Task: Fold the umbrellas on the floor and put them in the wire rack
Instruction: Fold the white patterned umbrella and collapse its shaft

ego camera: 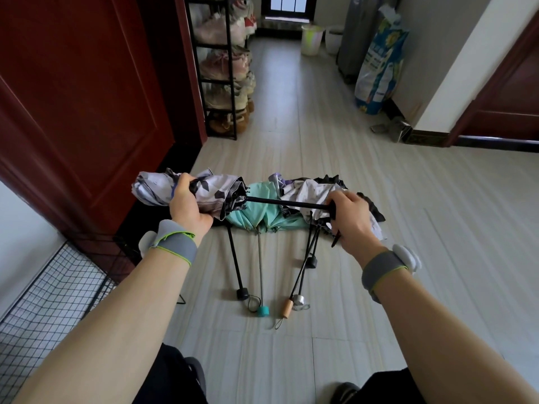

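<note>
The grey-and-white patterned folding umbrella [210,193] is held in the air, across the person's front and just above the row of other umbrellas on the pale tiled floor [423,234]. The left hand [186,205] is wrapped round its bunched canopy, fingers curled over the top. The right hand [353,217] is closed round the handle at the far end of the black telescopic shaft [288,203], which runs bare and drawn out between the two hands.

The likely trouble is in pressing the shaft home. If the hands push out of line, the thin sections may bind. The loose fabric at the canopy's open mouth could get nipped between ribs and shaft. If the catch fails to engage, the shaft would probably spring back out (a firm grip on the handle matters here). The umbrella also hangs low enough to snag the heap beneath.

Its long axis lies left to right, nearly level and dipping a little toward the right, with the crown toward the dark red wooden door [73,97] and the handle to the right.

Directly below lies a mint-green umbrella [259,217], its shaft pointing toward the person. Others lie beside it, with black, wooden and silver handles. The black wire-mesh rack [52,293] stands at the lower left beside the door, under the left forearm. A black metal shoe shelf [230,68] stands farther off.
</note>
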